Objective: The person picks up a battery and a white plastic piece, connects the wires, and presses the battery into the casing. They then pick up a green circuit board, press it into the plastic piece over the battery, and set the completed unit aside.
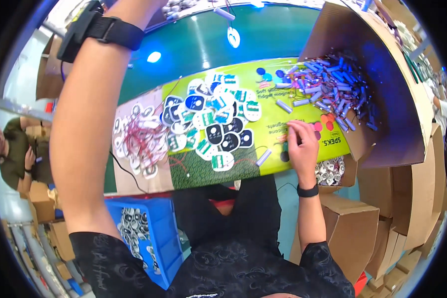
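Note:
My left arm reaches to the far edge of the view, with a black strapped device [97, 32] on the forearm; the left hand lies past the edge. Over the right part of the yellow-green printed sheet [268, 116] is my right hand [303, 145], fingers curled together; anything in them is hidden. Left of it lies a loose cylindrical battery cell [263, 158], and another cell [284, 106] lies farther off. At the middle is a heap of oval black and white pieces [229, 141], some with green circuit boards. White pieces with red wires [143, 136] are piled left of them.
A cardboard box on its side [397, 114] holds many wired battery cells [333, 87] at the right. Below the table stand a blue bin [166, 243] of oval parts and a carton [350, 228]. A lit oval piece [233, 37] is on the green surface. Another person [22, 154] is at left.

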Available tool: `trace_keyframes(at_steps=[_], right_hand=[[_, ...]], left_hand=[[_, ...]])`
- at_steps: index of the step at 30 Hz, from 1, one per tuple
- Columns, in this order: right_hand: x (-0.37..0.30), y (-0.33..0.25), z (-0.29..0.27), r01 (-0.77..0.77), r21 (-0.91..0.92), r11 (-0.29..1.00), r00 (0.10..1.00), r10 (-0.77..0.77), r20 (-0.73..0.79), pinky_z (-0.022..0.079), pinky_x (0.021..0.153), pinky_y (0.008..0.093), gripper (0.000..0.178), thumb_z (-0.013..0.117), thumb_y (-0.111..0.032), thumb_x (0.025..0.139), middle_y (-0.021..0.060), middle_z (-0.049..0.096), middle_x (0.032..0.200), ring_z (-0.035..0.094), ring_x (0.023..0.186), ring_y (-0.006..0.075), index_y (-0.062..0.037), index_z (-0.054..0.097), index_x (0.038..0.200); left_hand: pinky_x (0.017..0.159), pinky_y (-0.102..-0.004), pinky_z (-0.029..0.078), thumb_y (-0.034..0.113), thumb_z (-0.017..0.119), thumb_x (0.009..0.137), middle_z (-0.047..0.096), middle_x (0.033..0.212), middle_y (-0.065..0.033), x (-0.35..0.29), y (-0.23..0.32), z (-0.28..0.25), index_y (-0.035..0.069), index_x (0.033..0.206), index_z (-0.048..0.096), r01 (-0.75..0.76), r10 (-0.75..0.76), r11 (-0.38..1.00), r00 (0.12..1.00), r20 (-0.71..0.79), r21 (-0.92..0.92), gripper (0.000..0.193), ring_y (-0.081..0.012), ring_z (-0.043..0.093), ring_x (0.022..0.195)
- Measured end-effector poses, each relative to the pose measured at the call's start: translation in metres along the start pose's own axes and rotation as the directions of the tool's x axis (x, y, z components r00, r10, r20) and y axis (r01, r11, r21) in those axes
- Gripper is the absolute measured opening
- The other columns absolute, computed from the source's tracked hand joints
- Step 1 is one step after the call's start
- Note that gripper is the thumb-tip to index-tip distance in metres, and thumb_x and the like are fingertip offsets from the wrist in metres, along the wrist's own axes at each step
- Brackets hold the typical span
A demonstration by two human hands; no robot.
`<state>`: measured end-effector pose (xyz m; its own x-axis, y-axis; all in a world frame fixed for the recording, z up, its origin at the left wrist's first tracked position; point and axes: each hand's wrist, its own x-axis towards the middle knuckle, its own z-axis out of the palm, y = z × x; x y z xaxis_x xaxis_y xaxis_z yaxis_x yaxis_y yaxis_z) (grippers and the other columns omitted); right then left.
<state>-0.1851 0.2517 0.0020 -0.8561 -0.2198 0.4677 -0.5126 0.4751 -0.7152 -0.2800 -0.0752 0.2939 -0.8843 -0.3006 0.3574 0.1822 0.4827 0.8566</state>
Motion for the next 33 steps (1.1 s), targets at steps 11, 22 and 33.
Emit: trace_keyframes(at_steps=[11,22,33], right_hand=[[0.007,-0.006,0.005,-0.093,0.099,0.991,0.996,0.092,0.009,0.056,0.064,0.0291,0.014,0.067,0.001,0.088,0.0112,0.069,0.104,0.070,0.077,0.0234,-0.0016,0.070,0.102],[0.001,-0.007,0.008,-0.152,0.149,0.977,0.988,0.145,0.054,0.056,0.064,0.0297,0.014,0.067,0.002,0.088,0.0115,0.069,0.102,0.071,0.079,0.0244,-0.0015,0.070,0.102],[0.000,0.002,0.011,-0.049,0.108,0.993,0.998,0.046,0.034,0.053,0.063,0.0265,0.011,0.068,-0.002,0.090,0.0082,0.071,0.102,0.067,0.077,0.0170,-0.0020,0.072,0.099]], left_hand=[[0.081,-0.0369,0.065,0.002,0.066,0.092,0.065,0.122,-0.0195,0.081,-0.220,0.039,-0.011,0.133,0.055,0.246,-0.307,0.945,0.895,-0.322,-0.215,0.044,-0.0285,0.071,0.100],[0.087,-0.0353,0.055,0.022,0.073,0.088,0.070,0.120,-0.0191,0.029,-0.319,-0.006,-0.008,0.130,0.061,0.531,-0.471,0.821,0.838,-0.275,0.212,0.053,-0.0275,0.069,0.106],[0.092,-0.0302,0.050,0.034,0.067,0.097,0.070,0.117,-0.0083,-0.107,-0.130,-0.036,0.002,0.134,0.063,0.134,-0.195,0.926,0.971,0.141,0.354,0.049,-0.0143,0.063,0.107]])
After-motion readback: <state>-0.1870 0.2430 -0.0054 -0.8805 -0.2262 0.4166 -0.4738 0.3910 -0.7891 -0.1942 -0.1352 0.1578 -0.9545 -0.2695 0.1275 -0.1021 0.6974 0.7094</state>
